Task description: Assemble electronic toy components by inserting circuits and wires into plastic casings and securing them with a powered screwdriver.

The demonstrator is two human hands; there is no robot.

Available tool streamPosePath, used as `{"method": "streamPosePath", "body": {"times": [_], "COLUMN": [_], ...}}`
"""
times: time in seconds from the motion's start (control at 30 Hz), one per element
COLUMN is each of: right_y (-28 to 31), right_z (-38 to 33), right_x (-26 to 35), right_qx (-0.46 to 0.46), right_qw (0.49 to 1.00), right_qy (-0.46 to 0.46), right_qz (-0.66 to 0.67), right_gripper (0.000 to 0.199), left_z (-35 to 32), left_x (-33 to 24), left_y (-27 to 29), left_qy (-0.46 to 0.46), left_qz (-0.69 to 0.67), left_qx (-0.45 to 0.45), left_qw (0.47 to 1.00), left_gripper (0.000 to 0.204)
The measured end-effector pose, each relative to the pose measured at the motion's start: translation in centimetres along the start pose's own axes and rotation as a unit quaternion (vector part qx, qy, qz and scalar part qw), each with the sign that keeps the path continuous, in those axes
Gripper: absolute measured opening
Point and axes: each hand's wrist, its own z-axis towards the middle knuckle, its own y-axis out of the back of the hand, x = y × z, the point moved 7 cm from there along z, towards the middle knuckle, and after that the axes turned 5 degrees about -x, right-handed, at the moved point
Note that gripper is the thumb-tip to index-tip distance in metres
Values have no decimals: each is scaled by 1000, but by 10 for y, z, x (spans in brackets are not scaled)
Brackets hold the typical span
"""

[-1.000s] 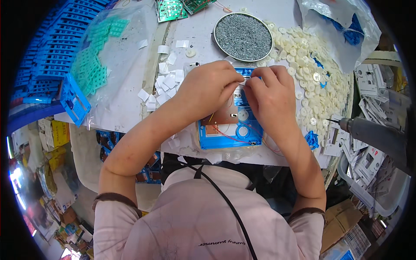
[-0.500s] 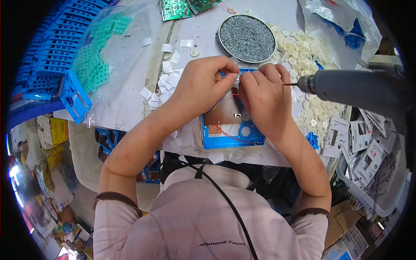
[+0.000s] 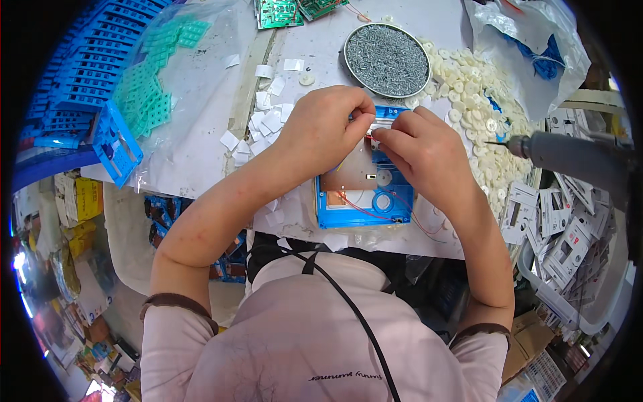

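A blue plastic case (image 3: 358, 218) lies open in front of me, with a brown circuit board (image 3: 349, 175) and thin red wires (image 3: 355, 206) inside. Over the case's upper left part, my left hand (image 3: 333, 124) has thumb and forefinger pinched together. My right hand (image 3: 429, 149) is closed at the upper right part, its fingertips close to the left ones. A bit of red wire shows beside the fingertips. Whatever either hand pinches is too small and too covered to name.
A grey electric screwdriver (image 3: 569, 155) hangs at the right, bit pointing left. Beyond the case are a round dish (image 3: 429, 72) of screws (image 3: 387, 59) and many cream plastic discs (image 3: 479, 100). Blue frames (image 3: 94, 80), green pieces (image 3: 151, 100) and white paper squares (image 3: 268, 120) lie left.
My right hand has shifted right and slightly down, uncovering more of the case's upper right part. The left hand stays nearly in place. The hanging screwdriver has swung rightward.
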Motion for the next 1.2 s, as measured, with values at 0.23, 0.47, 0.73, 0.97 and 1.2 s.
{"method": "streamPosePath", "body": {"times": [0.23,0.47,0.73,0.97,1.2], "right_y": [-14,-16,-7,4,7], "right_z": [8,-14,-42,-39,-23], "right_x": [1,27,29,23,14], "right_qx": [56,84,-83,-63,-13], "right_qw": [990,989,987,984,987], "right_qy": [13,-87,-136,-165,-119], "right_qz": [-128,-81,21,-24,-109], "right_gripper": [5,7,20,13,7], "left_z": [-1,4,5,-3,17], "left_x": [0,-7,-24,-52,-16], "left_y": [-1,-5,-29,-41,-49], "left_qy": [-10,-87,-157,-180,-71], "left_qz": [13,48,177,278,289], "left_qx": [-2,56,202,275,334], "left_qw": [1000,993,950,903,894], "left_gripper": [13,11,11,21,14]}}
